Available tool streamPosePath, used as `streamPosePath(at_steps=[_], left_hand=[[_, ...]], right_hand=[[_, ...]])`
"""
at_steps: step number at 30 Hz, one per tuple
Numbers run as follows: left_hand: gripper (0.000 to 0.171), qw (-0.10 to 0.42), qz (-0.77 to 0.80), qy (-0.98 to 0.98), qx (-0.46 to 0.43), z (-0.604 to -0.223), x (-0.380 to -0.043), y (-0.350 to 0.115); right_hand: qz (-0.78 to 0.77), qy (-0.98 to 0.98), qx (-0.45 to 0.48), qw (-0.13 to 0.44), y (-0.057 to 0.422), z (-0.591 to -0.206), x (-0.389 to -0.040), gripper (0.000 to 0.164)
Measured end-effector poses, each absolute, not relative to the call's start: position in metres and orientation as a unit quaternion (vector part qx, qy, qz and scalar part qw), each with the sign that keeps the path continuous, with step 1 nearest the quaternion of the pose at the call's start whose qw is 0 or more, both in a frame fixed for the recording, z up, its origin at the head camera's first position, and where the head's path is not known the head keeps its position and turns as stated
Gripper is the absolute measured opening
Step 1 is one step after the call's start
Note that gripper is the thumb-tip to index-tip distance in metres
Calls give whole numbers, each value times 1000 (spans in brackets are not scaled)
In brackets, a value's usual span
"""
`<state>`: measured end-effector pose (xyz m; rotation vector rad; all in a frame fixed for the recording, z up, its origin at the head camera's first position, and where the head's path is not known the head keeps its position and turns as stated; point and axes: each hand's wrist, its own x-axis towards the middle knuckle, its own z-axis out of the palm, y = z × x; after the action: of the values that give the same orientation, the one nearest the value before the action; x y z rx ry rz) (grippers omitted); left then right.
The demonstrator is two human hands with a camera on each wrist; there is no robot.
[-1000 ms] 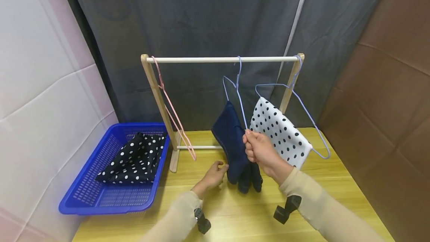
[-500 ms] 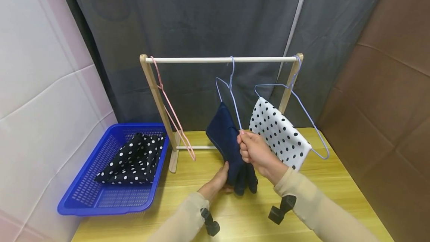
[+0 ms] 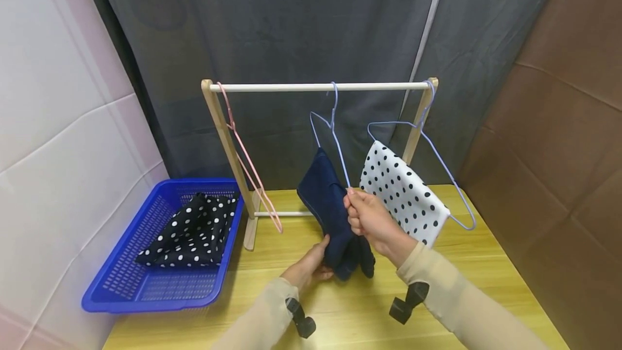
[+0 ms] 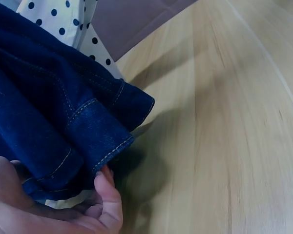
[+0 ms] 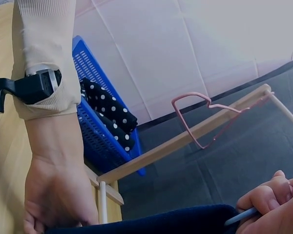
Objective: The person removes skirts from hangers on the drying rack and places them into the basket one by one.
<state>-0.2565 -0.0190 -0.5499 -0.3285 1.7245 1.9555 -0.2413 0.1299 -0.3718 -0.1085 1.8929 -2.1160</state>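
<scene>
A dark blue denim garment (image 3: 324,193) with stitched hems is draped over a light blue hanger (image 3: 342,159) hooked on the rack's top rod (image 3: 282,87). My right hand (image 3: 374,219) pinches the lower right corner of that hanger between thumb and fingers; the right wrist view shows the hanger wire entering the fist. At the garment's lower left, my left hand (image 3: 308,265) holds the hanging cloth, thumb on the near edge. Seen from the left wrist, several hemmed folds of denim (image 4: 49,102) hang over the left fingers (image 4: 109,200), which curl up at the hem.
Right of the garment, a white cloth with black dots (image 3: 403,193) hangs on another blue hanger (image 3: 439,158). A bare pink hanger (image 3: 251,166) is at the rack's left end. A blue basket (image 3: 146,305) holding a black polka-dot cloth (image 3: 189,236) sits left on the wooden table (image 3: 359,317).
The left hand has come up to the garment's lower left edge and taken hold of it. The hanger and garment have shifted slightly left along the rod, right hand moving with them.
</scene>
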Motion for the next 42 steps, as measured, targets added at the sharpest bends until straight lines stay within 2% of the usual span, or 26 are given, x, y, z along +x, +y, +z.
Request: streamPosePath(at_steps=[7,12,20,28,36,42], left_hand=[[39,243,741,616,-107,-553,-260,-35],[34,245,757,597,-99,-551,-262,-50],[38,280,783,541,-124,-542,-265,-70],[39,308,760,561,-112,-540,-266,-87],[37,306,745,584,-105,-536,-267,-97],[39,281,749,590,-110,-531,-268,-100]], right_hand=[[-734,663,-43,143,133,-374,-243,34],[-730,668,-42,138,135,-374,-244,35],[-722,678,-38,130,139,-375,-246,36],[-711,690,-32,132,144,-376,-249,36],[-707,693,-35,135,145,-376,-251,35],[-703,698,-34,133,145,-375,-251,36]])
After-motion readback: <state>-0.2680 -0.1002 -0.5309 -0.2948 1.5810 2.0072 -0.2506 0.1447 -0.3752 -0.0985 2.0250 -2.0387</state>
